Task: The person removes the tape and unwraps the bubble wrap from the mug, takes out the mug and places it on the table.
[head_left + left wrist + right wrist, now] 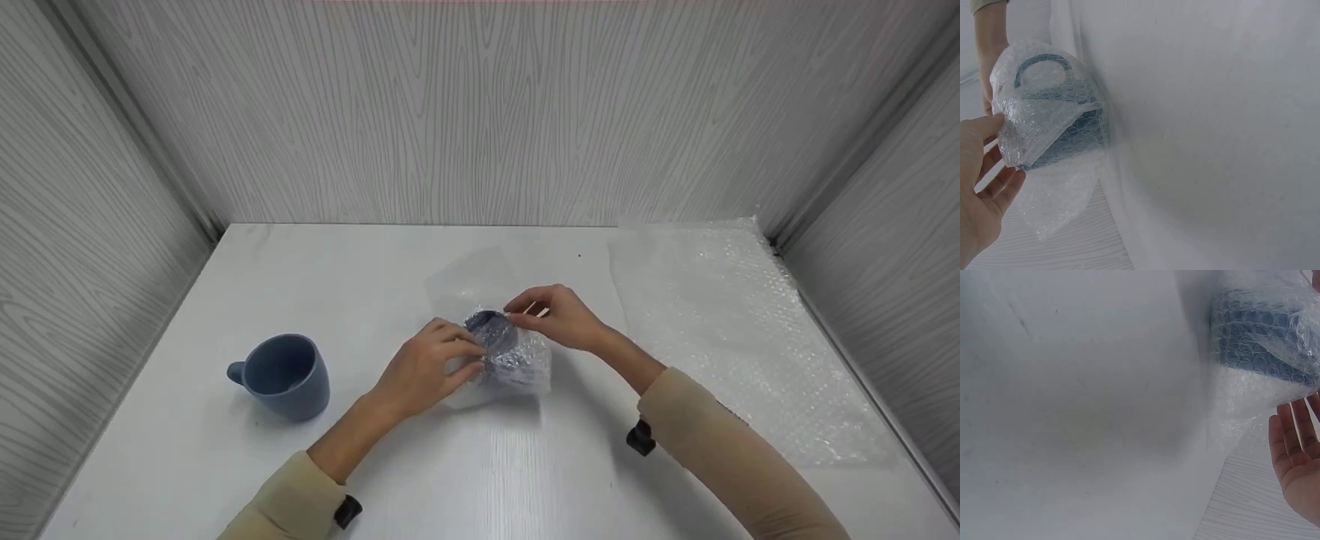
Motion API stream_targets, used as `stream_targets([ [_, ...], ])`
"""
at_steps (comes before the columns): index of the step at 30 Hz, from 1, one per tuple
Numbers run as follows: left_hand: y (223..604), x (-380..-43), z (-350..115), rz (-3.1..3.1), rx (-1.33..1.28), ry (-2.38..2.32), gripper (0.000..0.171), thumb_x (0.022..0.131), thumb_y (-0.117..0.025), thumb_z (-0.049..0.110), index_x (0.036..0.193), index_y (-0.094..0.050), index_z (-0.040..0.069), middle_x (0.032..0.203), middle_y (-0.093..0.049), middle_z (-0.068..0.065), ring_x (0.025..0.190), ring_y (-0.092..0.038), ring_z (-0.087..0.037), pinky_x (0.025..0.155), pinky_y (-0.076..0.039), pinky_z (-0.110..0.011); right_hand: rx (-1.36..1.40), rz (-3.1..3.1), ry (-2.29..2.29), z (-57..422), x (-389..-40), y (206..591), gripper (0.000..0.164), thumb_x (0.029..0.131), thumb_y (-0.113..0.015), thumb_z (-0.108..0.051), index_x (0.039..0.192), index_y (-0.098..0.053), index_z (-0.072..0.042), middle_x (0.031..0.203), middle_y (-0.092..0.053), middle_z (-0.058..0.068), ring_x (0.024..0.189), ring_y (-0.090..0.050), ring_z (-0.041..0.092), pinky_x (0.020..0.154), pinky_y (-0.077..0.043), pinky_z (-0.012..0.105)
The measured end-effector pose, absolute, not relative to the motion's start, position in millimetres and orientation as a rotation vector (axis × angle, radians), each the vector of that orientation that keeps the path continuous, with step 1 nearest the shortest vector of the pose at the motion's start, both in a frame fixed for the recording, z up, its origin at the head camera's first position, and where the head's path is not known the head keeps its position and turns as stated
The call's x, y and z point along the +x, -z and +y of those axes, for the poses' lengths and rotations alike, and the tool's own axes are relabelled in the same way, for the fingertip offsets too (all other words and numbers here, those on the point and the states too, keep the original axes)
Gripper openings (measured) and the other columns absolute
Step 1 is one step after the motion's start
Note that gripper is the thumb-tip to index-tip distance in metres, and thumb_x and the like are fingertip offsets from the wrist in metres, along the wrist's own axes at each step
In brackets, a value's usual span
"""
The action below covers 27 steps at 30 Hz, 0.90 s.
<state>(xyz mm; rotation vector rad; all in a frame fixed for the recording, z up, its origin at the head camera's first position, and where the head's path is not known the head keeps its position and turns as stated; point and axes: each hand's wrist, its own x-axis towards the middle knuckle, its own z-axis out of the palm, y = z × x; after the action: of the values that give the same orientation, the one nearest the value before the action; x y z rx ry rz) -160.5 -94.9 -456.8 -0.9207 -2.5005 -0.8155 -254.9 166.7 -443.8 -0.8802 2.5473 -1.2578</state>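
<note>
A blue mug (pixel 498 336) stands upright mid-table, wrapped in clear bubble wrap (pixel 531 369). Through the layers its handle (pixel 1044 59) shows in the left wrist view. My left hand (pixel 429 365) pinches the wrap at the near-left side of the rim, thumb outside and fingers at the mouth edge. From the right, my right hand (pixel 564 318) pinches the wrap at the rim between thumb and index finger. In the right wrist view its other fingers (pixel 1293 433) extend beside the wrapped mug. A loose flap of wrap (pixel 469 279) spreads behind the mug.
A second blue mug (pixel 283 379), unwrapped, stands upright on the left with its handle pointing left. Another bubble wrap sheet (pixel 720 322) lies flat along the right side of the white table (pixel 337 259). Wood-grain panels (pixel 450 112) enclose the back and sides.
</note>
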Motion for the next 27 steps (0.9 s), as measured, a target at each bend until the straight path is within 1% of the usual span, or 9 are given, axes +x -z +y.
stream_targets([
  [8, 457.2, -161.5, -94.0, -2.502, -0.917, 0.807, 0.014, 0.093, -0.082, 0.020, 0.106, -0.083, 0.015, 0.107, -0.078, 0.001, 0.108, -0.067, -0.018, 0.094, -0.060, -0.036, -0.888, 2.517, 1.276, 167.0, -255.5, 447.2, 0.022, 0.101, -0.072, -0.018, 0.119, -0.078, -0.007, 0.117, -0.078, 0.015, 0.099, -0.074, 0.029, 0.081, -0.058, 0.021],
  [17, 455.6, -161.0, -94.3, -2.486, -0.937, 0.757, 0.014, 0.092, -0.083, 0.021, 0.105, -0.083, 0.015, 0.106, -0.077, 0.001, 0.108, -0.067, -0.019, 0.094, -0.061, -0.034, -0.891, 2.497, 1.262, 166.0, -257.0, 443.4, 0.022, 0.101, -0.072, -0.018, 0.119, -0.078, -0.007, 0.117, -0.078, 0.015, 0.101, -0.074, 0.029, 0.083, -0.058, 0.020],
  [27, 455.1, -157.3, -96.7, -2.401, -0.972, 0.737, 0.012, 0.090, -0.085, 0.018, 0.101, -0.083, 0.015, 0.102, -0.076, 0.001, 0.102, -0.067, -0.017, 0.088, -0.062, -0.031, -0.920, 2.508, 1.241, 165.6, -256.8, 443.9, 0.022, 0.101, -0.072, -0.018, 0.119, -0.078, -0.008, 0.116, -0.078, 0.014, 0.100, -0.074, 0.030, 0.082, -0.058, 0.020],
])
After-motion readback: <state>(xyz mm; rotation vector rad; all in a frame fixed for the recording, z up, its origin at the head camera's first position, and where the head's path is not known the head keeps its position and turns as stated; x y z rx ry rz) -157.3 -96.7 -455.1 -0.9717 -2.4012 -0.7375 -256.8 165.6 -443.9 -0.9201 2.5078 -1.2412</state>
